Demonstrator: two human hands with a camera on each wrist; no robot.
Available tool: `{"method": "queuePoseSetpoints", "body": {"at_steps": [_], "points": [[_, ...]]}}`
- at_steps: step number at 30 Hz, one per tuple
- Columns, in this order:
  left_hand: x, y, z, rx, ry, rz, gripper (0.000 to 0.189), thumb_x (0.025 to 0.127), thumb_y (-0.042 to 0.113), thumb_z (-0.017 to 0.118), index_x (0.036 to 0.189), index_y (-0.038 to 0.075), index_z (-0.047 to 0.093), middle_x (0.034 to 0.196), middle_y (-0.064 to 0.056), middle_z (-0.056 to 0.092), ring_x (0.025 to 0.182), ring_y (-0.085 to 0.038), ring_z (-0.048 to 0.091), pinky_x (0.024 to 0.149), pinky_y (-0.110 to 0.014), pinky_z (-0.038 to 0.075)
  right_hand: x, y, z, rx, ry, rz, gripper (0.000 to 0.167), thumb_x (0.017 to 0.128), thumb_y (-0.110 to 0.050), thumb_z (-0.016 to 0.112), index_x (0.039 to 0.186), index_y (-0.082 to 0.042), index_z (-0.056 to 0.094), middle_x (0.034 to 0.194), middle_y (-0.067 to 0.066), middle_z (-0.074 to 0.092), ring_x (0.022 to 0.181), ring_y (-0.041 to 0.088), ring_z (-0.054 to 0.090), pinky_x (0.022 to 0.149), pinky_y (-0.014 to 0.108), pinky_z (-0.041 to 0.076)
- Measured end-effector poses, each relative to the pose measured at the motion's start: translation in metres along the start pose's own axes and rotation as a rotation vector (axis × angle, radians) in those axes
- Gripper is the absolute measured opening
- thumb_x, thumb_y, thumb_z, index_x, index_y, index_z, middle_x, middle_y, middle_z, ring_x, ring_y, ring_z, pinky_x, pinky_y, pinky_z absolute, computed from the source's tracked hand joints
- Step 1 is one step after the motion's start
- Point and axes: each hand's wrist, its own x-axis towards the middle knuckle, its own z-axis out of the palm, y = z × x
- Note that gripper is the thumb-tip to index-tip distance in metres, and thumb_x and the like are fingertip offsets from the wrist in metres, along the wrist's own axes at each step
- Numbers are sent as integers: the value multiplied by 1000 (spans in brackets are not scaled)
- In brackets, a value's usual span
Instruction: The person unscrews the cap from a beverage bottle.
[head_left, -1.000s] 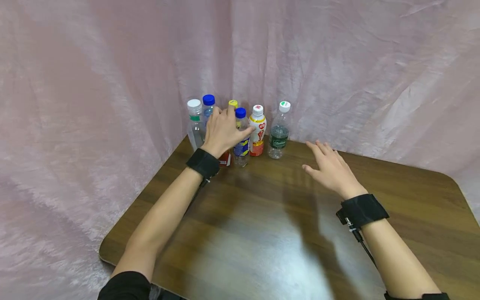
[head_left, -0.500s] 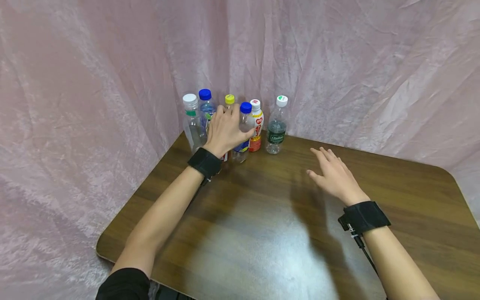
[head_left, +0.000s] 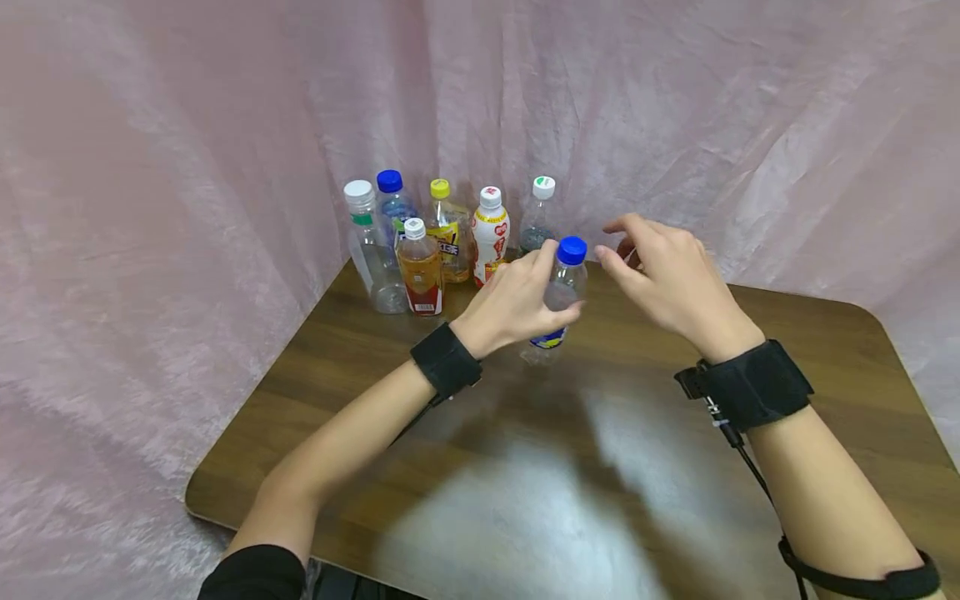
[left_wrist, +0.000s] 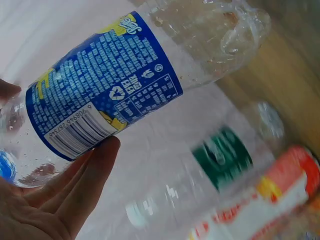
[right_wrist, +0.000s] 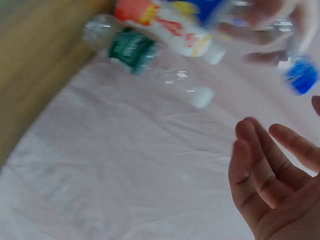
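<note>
In the head view my left hand (head_left: 517,304) grips a clear plastic bottle (head_left: 567,283) with a blue cap, holding it above the table. The left wrist view shows its blue label (left_wrist: 105,87) with a barcode, the thumb and fingers around the upper part of the body. To the right, my right hand (head_left: 671,279) is held in the air near the blue cap, its fingers loosely bent around nothing. The right wrist view shows a gap between the right hand (right_wrist: 280,185) and the blue cap (right_wrist: 301,75). Behind the held bottle stands a green-labelled clear bottle (head_left: 538,223), partly hidden.
On the wooden table (head_left: 315,433), at the back left, stand a clear white-capped bottle (head_left: 378,258), another blue-capped bottle (head_left: 390,182), an amber drink bottle (head_left: 422,275), a yellow-capped bottle (head_left: 450,233) and a white drink bottle (head_left: 491,237). A pink curtain (head_left: 675,100) hangs behind.
My left hand has taken the blue-capped bottle out of the group and carried it right, uncovering the amber drink bottle. My right hand has risen and moved closer to it, fingers more bent.
</note>
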Motion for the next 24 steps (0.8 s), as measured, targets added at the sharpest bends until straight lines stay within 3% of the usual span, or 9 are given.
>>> {"method": "queuePoseSetpoints", "body": {"at_steps": [5, 9, 13, 18, 24], "points": [[-1, 16, 13, 4, -65, -8, 65, 87, 56, 71, 127, 9, 50, 103, -2, 66, 85, -18, 68, 73, -36, 58, 11, -21, -7, -66, -5, -31, 35, 99, -44, 66, 107, -10, 66, 71, 4, 67, 67, 25, 63, 66, 44, 47], [-2, 23, 19, -16, -74, -9, 63, 88, 55, 72, 132, 12, 55, 108, -1, 68, 95, -18, 70, 78, -36, 59, 12, -23, -6, -105, -7, -29, 37, 94, -44, 72, 87, -9, 64, 61, 3, 61, 61, 26, 61, 61, 45, 47], [-2, 28, 19, -6, -78, -7, 64, 90, 55, 70, 136, 14, 55, 103, 0, 66, 91, -16, 70, 76, -34, 59, 11, -21, -4, -118, -4, -20, 40, 93, -43, 73, 77, -8, 61, 55, 2, 53, 56, 25, 55, 57, 40, 41], [-3, 30, 19, -7, -104, 8, 68, 93, 54, 67, 144, 12, 49, 105, 1, 64, 88, -12, 68, 75, -31, 59, 8, -18, -1, -102, 1, -63, 40, 96, -35, 72, 74, -8, 54, 56, 0, 44, 53, 22, 46, 52, 35, 32], [-5, 32, 18, -4, -139, 19, 72, 96, 54, 63, 150, 11, 41, 113, 0, 63, 95, -16, 72, 77, -31, 60, 5, -18, 0, -104, 1, -125, 36, 98, -31, 70, 78, -6, 54, 60, 4, 48, 52, 22, 46, 50, 34, 33]]}}
